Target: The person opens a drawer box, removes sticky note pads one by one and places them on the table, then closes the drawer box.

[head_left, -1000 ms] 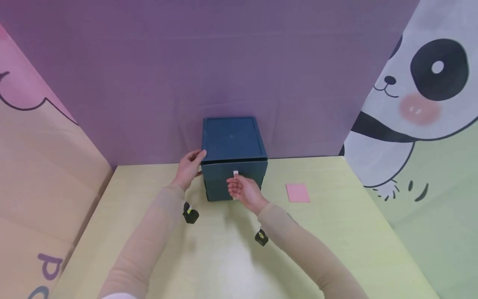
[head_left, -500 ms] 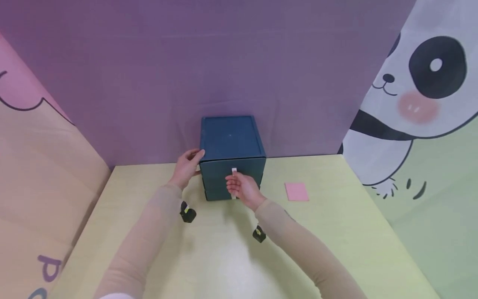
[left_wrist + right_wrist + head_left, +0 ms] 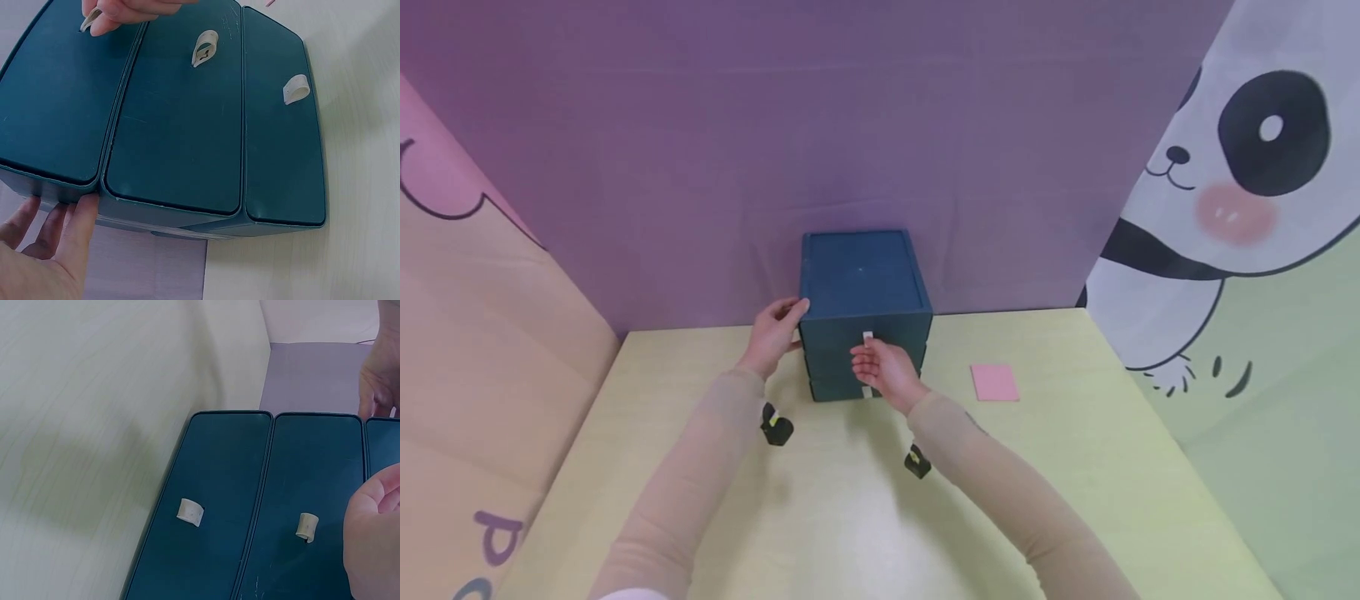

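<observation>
A dark teal drawer cabinet with three stacked drawers stands on the table against the back wall. My left hand rests against its upper left corner. In the left wrist view those fingers touch the cabinet's side, fairly straight. With thumb and finger my right hand pinches the whitish pull tab of the top drawer. All drawer fronts sit flush. Looped tabs also hang on the middle drawer and the bottom drawer, both untouched.
Right of the cabinet, a pink square of paper lies on the pale table. A purple wall covering rises directly behind the cabinet. A panda print hangs on the right side.
The top drawer has slid inward, and the dark gap above its front has closed. My right hand has moved forward slightly with the tab; my left hand stays at the corner.
</observation>
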A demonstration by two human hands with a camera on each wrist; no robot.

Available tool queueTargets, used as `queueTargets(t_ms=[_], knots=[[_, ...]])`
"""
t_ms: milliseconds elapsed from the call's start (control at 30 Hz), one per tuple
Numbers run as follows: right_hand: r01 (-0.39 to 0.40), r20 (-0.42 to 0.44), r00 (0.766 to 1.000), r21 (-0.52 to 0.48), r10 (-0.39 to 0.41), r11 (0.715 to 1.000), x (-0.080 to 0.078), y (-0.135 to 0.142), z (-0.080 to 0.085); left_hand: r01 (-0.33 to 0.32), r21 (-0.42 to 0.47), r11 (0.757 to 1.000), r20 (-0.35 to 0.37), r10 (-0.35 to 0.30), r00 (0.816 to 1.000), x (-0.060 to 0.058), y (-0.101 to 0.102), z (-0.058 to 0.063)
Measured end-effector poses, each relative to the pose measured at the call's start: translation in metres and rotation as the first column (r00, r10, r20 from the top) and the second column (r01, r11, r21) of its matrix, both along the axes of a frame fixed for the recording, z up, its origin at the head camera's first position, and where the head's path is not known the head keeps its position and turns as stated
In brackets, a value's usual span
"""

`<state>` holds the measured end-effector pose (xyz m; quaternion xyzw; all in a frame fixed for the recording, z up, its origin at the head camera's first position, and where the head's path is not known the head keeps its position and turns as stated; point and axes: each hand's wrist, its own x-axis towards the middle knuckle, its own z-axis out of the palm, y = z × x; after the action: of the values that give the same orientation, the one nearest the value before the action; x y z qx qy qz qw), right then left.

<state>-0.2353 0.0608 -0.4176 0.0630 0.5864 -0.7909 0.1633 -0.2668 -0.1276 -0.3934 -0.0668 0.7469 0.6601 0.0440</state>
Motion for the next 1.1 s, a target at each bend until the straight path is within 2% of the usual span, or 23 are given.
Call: queueTargets(t_ms=[400,867,967,1100], knots=[[-0.013,0.002,1.0,0.003,0.013,1.0,-0.001,0.003,-0.001,-0.036,0.008,0.999,0.008,0.036,0.999,-0.001,0.003,-0.001],[-0.014,-0.006,1.0,-0.047,0.014,0.999,0.002,0.004,-0.003,-0.032,0.006,0.999,0.012,0.032,0.999,-0.002,0.001,-0.002],[-0.033,0.005,0.999,-0.081,0.034,0.996,0.004,0.005,-0.007,-0.032,0.009,0.999,0.013,0.032,0.999,-0.001,0.002,-0.001],[-0.099,0.025,0.994,-0.115,0.103,0.988,0.008,0.008,-0.015,-0.036,0.015,0.999,0.016,0.035,0.999,-0.001,0.003,-0.001]])
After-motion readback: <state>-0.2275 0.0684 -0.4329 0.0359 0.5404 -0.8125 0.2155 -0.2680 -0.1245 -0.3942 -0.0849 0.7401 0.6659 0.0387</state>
